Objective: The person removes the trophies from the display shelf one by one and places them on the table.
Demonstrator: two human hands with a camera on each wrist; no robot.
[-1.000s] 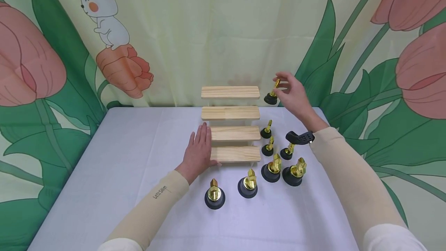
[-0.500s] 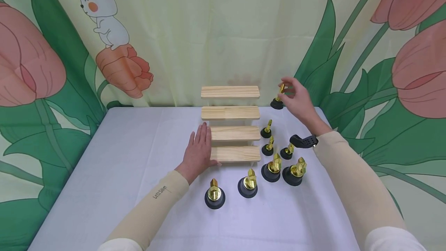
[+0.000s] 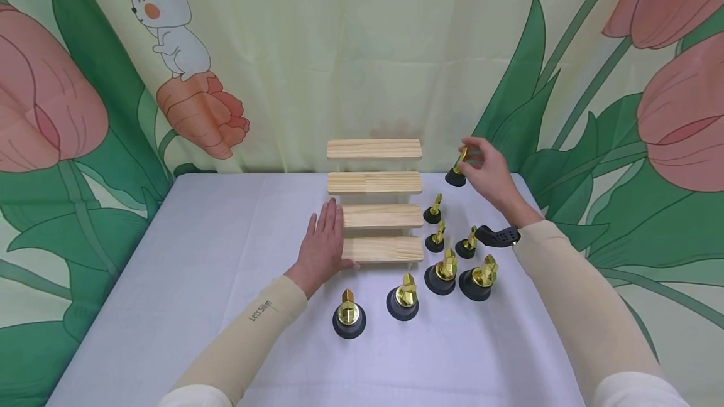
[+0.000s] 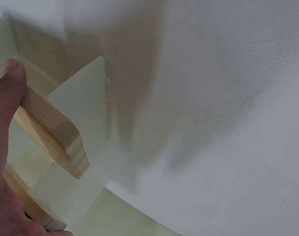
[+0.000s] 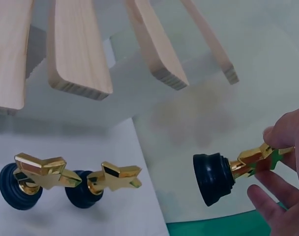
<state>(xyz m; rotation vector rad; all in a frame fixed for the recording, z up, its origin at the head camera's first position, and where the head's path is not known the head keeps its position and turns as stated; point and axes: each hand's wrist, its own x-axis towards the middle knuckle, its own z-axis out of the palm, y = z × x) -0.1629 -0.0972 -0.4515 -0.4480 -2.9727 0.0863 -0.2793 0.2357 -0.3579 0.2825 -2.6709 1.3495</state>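
Observation:
A gold star trophy (image 3: pixel 455 178) with a black base is pinched by its star between the thumb and fingers of my right hand (image 3: pixel 489 171), near the table's back right. In the right wrist view this star trophy (image 5: pixel 213 178) shows against the curtain; whether its base touches the table I cannot tell. My left hand (image 3: pixel 318 247) lies with straight fingers along the left side of a four-step wooden display stand (image 3: pixel 376 217). In the left wrist view its thumb (image 4: pixel 11 81) touches a wooden board (image 4: pixel 53 123); some fingers are hidden.
Several more star trophies stand on the white table (image 3: pixel 215 269). A small trophy (image 3: pixel 432 213) is beside the stand's right side, and larger ones, like this trophy (image 3: pixel 349 319), stand in front. A printed curtain (image 3: pixel 283 49) hangs behind the table.
My right hand has moved right and down, away from the stand's top step, carrying the star trophy. My left hand and the other trophies stay put.

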